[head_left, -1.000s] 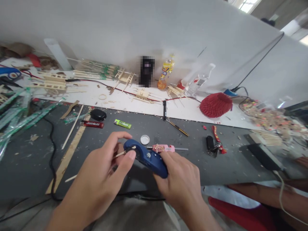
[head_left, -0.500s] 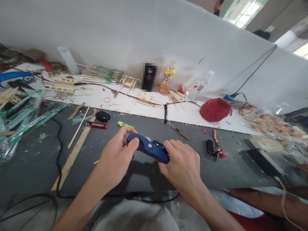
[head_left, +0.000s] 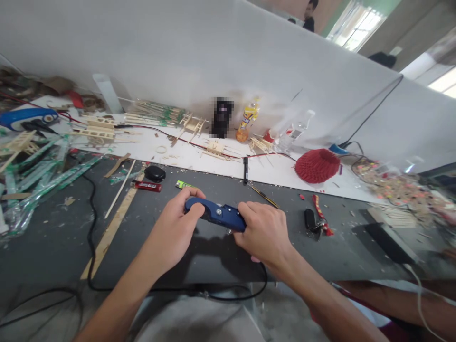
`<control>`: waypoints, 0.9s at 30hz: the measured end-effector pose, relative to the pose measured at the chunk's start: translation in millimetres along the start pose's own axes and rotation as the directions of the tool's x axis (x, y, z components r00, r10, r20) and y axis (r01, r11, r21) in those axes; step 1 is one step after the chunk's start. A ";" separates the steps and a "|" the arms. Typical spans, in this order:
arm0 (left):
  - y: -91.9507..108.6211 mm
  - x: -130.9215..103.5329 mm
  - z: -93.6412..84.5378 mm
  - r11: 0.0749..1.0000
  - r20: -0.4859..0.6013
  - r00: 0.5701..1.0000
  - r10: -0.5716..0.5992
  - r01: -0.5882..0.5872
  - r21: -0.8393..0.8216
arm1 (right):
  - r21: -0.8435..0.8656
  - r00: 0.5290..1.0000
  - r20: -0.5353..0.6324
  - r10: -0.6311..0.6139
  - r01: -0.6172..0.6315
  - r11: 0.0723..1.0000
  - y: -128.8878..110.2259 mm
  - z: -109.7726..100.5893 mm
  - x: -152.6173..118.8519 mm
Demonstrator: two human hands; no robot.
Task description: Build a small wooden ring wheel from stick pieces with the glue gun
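A dark blue tool [head_left: 223,215] with a round silver screw is held between both hands above the dark table. My left hand [head_left: 180,227] pinches its left end, thumb on the near side and forefinger over the top. Around its right end my right hand [head_left: 264,232] is closed, with the fingers curled over the far side. A shadow lies on the table under the tool. Just beyond my left hand is a green packet [head_left: 185,184]. A black marker [head_left: 245,170] and a thin yellow-and-black tool [head_left: 264,196] lie beyond the right hand.
Small wooden frames [head_left: 215,148], an orange-drink bottle [head_left: 247,121] and a red knitted item [head_left: 317,165] stand along the wall. Keys [head_left: 311,219] and a power bank [head_left: 390,242] lie right. A black cable [head_left: 90,228] and wood strip [head_left: 110,232] lie left. A person's arm shows lower right.
The blue tool has turned a little closer to level, its right end rising slightly with my right hand. The camera view has shifted slightly.
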State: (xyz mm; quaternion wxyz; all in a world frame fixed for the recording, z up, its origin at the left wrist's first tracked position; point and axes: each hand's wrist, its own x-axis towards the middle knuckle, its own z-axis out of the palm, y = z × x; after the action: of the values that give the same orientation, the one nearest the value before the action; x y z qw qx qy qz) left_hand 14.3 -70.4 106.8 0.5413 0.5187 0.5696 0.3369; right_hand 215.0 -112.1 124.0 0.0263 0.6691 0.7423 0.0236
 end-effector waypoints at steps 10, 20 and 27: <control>-16.1 19.2 -0.6 0.999 0.007 0.999 -0.038 0.037 0.022 | -0.028 0.996 0.086 0.021 -0.018 0.999 -2.4 -2.0 14.4; -23.4 31.9 -9.7 0.994 0.095 0.990 -0.105 0.105 0.014 | -0.067 0.999 0.015 0.038 -0.037 0.997 4.1 -0.3 8.6; -14.7 28.9 -15.2 0.992 0.139 0.983 -0.120 0.114 0.048 | -0.090 0.997 -0.073 0.027 -0.033 0.995 10.5 4.1 6.3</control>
State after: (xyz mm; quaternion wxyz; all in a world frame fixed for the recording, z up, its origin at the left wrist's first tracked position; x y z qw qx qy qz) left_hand -0.1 -43.6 88.1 0.5888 0.5174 0.5659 0.2556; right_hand 225.1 -104.7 120.5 0.0297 0.6770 0.7308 0.0816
